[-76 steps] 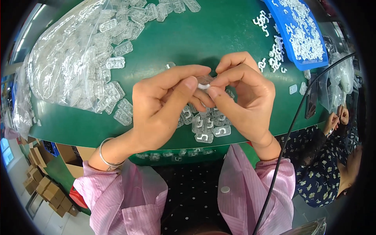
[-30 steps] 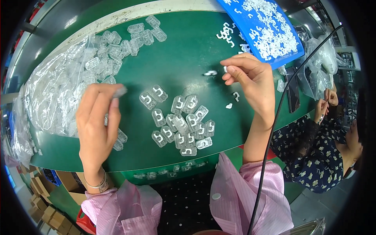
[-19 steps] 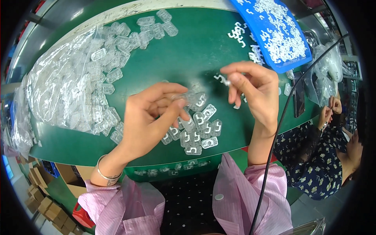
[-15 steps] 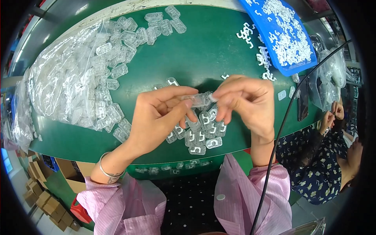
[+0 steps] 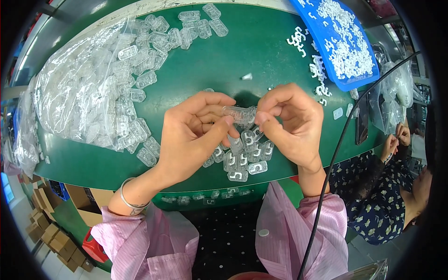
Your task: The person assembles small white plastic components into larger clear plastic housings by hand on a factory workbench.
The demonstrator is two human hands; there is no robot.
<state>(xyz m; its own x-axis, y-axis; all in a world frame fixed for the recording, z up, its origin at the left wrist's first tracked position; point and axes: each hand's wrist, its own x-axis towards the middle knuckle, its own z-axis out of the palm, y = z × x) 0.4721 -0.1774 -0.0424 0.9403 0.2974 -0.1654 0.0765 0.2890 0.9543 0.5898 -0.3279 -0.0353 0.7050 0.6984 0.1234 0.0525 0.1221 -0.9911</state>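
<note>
My left hand (image 5: 193, 135) is closed, pinching a small clear plastic case (image 5: 238, 113) between thumb and fingers above the green table. The thumb and forefinger of my right hand (image 5: 294, 123) close on the right end of that case; their tips hide what lies between them. A second clear case (image 5: 235, 144) sits lower, by the fingers of my left hand. Below my hands lies a cluster of clear cases (image 5: 242, 161), several with white S-shaped pieces inside. Beyond my hands is a small blurred white scrap (image 5: 246, 76); whether it touches the table I cannot tell.
A large clear bag (image 5: 79, 93) spills many clear cases (image 5: 147, 79) across the left. A blue tray (image 5: 347, 83) of white hook-shaped pieces stands at the far right, with loose pieces (image 5: 297, 41) beside it. A black cable (image 5: 340, 144) crosses the right side. Another person (image 5: 387, 200) works there.
The white bit at my right fingertips is no longer there, and a blurred white scrap now shows farther off. My right fingers have closed in on the case's end.
</note>
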